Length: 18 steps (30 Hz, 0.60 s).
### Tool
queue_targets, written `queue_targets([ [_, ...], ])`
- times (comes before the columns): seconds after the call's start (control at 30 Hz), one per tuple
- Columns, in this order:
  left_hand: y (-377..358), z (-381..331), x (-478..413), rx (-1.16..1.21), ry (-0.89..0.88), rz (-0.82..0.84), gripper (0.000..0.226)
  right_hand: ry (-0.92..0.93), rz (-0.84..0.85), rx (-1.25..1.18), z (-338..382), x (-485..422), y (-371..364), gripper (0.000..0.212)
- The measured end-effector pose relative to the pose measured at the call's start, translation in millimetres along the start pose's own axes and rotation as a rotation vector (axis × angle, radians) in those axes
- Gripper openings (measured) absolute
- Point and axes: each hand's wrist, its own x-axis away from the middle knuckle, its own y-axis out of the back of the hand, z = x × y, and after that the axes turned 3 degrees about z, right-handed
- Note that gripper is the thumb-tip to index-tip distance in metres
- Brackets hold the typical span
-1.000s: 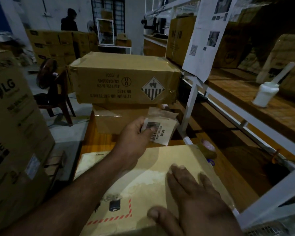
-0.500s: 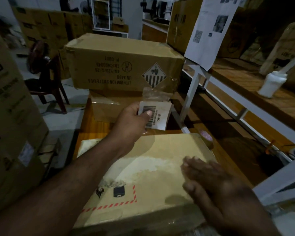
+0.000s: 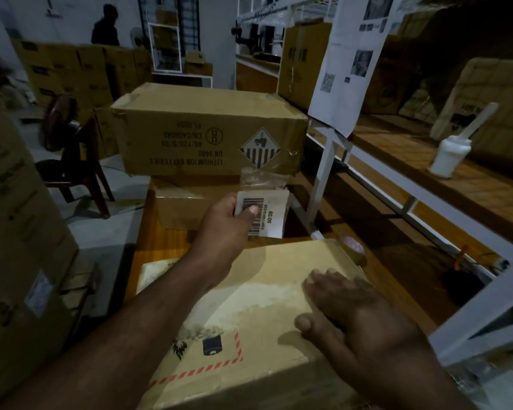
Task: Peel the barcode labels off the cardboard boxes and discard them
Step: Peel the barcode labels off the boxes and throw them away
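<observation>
Label is off the cardboard and in the air, pinched in the left hand: the thumb presses on the barcode stripes and the other fingers curl behind it. It hangs just past the far edge of the near box, in front of the far box and the lower box under it, touching none of them as far as I can tell.

Over the last 1 second that grip has barely changed. What has changed is the clear tape flap on the label's top edge: it was folded down and crumpled, and now it stands up above the print (50/39 reads plainly). The right hand lies flat and spread on the near box's top, and it has slid towards the right edge. Beside it I see a pale patch where a label may have sat.

From my seat I judge the peeling done for this 1 label, with only the discarding left. No bin shows in my view, so I cannot say where it goes. The tape flap looks sticky and could cling to the fingers on release. To the right stands a white rack with a white bottle on its shelf.
</observation>
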Motion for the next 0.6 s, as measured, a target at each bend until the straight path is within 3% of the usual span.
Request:
queue_targets([
  [0.13,-1,0,-2,0.000,0.017,-0.007,0.019,0.030,0.115,0.035,33,-28,-9,0.099],
  [0.2,-1,0,-2,0.010,0.025,-0.009,0.018,0.162,0.280,0.129,43,-36,-22,0.078],
  [0.33,1,2,-3,0.038,-0.002,-0.029,0.014,0.300,0.045,0.168,21,-20,-30,0.036],
  [0.5,4,-7,-1,0.041,-0.084,-0.103,0.017,0.201,0.041,0.011,20,-25,-33,0.059],
  [0.6,8,-20,2,0.099,-0.136,-0.122,0.025,0.202,-0.124,-0.183,22,-25,-31,0.067],
])
